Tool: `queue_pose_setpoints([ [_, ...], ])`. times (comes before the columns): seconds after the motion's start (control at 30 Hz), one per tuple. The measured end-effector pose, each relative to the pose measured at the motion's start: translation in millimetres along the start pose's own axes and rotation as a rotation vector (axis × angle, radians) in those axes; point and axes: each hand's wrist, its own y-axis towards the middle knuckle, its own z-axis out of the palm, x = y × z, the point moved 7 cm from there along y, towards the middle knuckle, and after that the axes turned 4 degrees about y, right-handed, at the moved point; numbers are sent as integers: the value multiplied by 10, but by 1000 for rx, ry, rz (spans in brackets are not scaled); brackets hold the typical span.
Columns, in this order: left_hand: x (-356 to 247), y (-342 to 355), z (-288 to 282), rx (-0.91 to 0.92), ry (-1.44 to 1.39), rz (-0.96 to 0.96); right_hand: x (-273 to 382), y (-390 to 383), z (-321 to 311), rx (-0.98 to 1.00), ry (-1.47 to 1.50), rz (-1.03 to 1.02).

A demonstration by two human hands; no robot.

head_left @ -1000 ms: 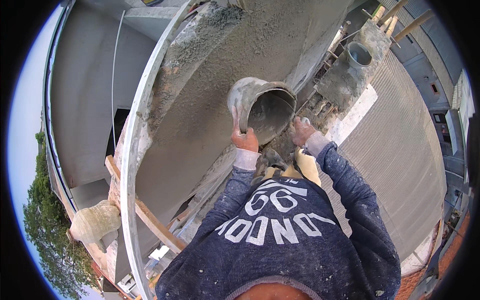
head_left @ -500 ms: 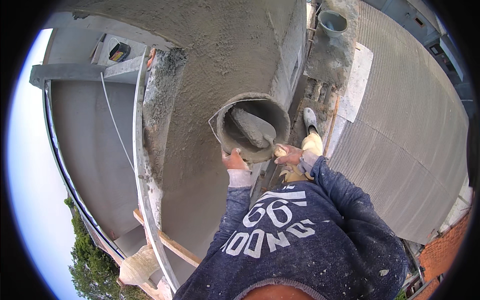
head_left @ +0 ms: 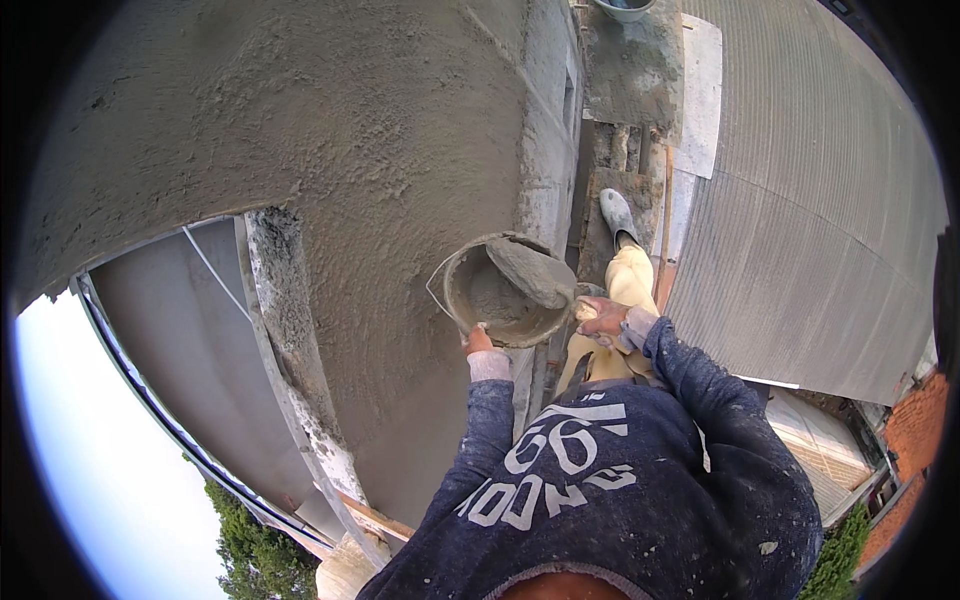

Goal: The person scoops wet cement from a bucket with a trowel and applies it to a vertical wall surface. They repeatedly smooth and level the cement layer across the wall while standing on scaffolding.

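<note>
A mortar-crusted bucket [head_left: 456, 300] is tilted toward me in front of my body, its thin wire handle lying out to the left. My left hand [head_left: 480, 340] grips its near rim, the thumb over the edge. My right hand [head_left: 603, 317] is closed around the handle of a plastering trowel, just right of the bucket. The trowel's grey, mortar-coated blade [head_left: 530, 272] lies across the bucket's mouth and over its right rim. Wet grey mortar [head_left: 497, 300] shows on the bucket's inside. The right palm hides most of the trowel handle.
A rough, freshly rendered wall [head_left: 390, 180] rises ahead and left, beside a window opening with a pale straight edge strip [head_left: 285, 385]. My booted foot [head_left: 617, 212] stands on a narrow plank walkway. Another bucket [head_left: 625, 10] is at its far end. Corrugated roofing [head_left: 800, 200] stretches right.
The trowel blade has come up from inside the bucket to its right rim. The bucket is slightly lower and right in view. My view has turned, showing more of the rendered wall.
</note>
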Motion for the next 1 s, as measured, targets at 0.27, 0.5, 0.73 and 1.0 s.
queue_pose_setpoints([
  [0.27,204,429,538,0,23,0,-146,260,-655,-154,28,111],
  [0.5,441,782,942,-28,87,-80,68,506,-1432,-226,270,-178],
  [0.73,1132,836,422,-91,-37,-287,803,-159,-2945,-816,399,-559],
  [1.0,1655,364,-676,33,1241,-73,595,299,-4190,-1778,163,-860],
])
